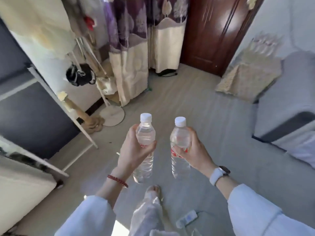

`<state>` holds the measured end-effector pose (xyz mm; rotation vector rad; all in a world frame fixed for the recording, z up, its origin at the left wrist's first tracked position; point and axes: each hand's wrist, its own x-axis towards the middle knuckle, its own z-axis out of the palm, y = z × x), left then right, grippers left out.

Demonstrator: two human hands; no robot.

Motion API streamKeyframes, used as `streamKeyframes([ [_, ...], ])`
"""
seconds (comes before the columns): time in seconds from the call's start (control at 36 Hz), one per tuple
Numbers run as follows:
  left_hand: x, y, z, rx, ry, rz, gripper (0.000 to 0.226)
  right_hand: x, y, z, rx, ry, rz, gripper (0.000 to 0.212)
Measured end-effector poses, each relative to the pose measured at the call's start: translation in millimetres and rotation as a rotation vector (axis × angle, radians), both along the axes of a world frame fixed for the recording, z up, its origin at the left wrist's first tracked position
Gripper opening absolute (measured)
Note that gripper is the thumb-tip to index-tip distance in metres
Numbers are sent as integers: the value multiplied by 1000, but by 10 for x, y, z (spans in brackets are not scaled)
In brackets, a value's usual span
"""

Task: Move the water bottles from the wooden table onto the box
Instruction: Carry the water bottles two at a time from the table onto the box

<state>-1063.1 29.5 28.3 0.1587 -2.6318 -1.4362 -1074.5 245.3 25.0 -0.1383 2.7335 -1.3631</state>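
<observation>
above bare floor (213,116), each hand, left hand (134,150) and right hand (192,149), grips a bottle, fan base (112,114) nearby.

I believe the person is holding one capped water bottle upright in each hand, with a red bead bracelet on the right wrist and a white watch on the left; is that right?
Nearly. The wrists are swapped: the head view shows the red bead bracelet on the left wrist and the white watch on the right. The rest stands: the left hand and right hand each hold a capped bottle upright, the left bottle and the right bottle.
</observation>
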Motion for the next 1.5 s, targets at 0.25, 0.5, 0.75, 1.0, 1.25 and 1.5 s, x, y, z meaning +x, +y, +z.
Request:
streamKeyframes([
  [0.25, -2030, 723, 133, 11, -61, -278, 59, -1389, 714, 165, -136, 10, -232, 52],
  [0.5, -3792, 2036, 59, 25, -76, -493, 57, -2652, 1854, 54, -141, 47, -466, 56],
  [0.75, -5631, 3623, 73, 8, -80, -572, 60, -4379, 3350, 7, -123, 35, -545, 65],
  [1.0, -7249, 4678, 70, 20, -91, -563, 68, -5954, 4452, 89, -120, 60, -580, 64],
  [1.25, -9135, 5665, -202, 89, -105, -586, 72, -7775, 5383, -95, -149, 16, -612, 60],
  [1.5, -10856, 6715, -267, 163, -182, -626, 73, -9436, 6333, -194, -235, -58, -719, 68],
])
